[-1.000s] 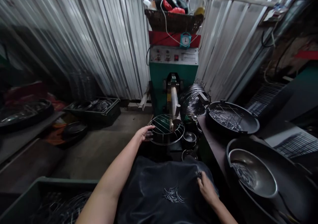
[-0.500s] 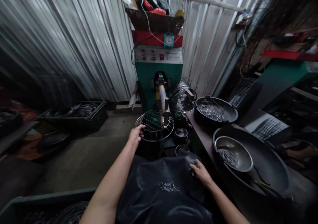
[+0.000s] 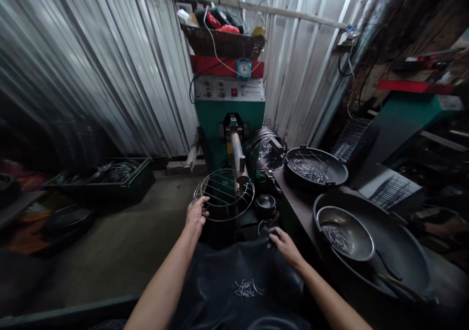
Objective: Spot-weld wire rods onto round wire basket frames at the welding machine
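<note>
Here, wire rack (image 3: 227, 206), left edge in left grip (image 3: 197, 215)

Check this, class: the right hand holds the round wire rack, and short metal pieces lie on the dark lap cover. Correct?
No: the head view shows the left hand, not the right hand, holding the round wire rack. The rest stands.

Wire rack (image 3: 224, 205) left of bowl (image 3: 357, 232) in pan (image 3: 399, 252)

Round, shiny wire rack (image 3: 223, 195), roughly level
</note>
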The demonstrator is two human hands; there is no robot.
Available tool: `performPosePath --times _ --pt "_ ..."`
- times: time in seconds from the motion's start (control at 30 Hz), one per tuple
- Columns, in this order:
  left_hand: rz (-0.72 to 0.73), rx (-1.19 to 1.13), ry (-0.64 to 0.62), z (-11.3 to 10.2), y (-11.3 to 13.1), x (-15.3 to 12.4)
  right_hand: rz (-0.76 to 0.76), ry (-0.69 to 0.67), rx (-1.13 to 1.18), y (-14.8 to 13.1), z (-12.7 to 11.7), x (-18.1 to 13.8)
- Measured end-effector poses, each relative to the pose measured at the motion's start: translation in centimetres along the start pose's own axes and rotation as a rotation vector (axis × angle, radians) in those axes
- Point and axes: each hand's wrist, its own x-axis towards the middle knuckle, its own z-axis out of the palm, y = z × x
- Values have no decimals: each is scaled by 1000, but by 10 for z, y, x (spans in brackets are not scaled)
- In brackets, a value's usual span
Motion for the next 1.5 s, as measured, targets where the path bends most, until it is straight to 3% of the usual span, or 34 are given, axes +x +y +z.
performPosePath --times 0.13,0.23,0.43,0.7,1.03,1.5 --pt "-3 -66 46 5 0 -1 -252 37 235 -56 29 38" --pt "-3 -66 52 9 1 -2 -331 -19 159 -72 50 62" --pt "46 -31 64 16 5 -1 -356 -33 -77 -63 59 82" --pt "45 12 95 19 5 0 -246 -30 70 -67 56 87" --pt "27 13 98 22 5 5 -252 -41 99 -69 55 93" --pt "-42 23 194 26 0 14 -210 -25 104 -66 57 98"
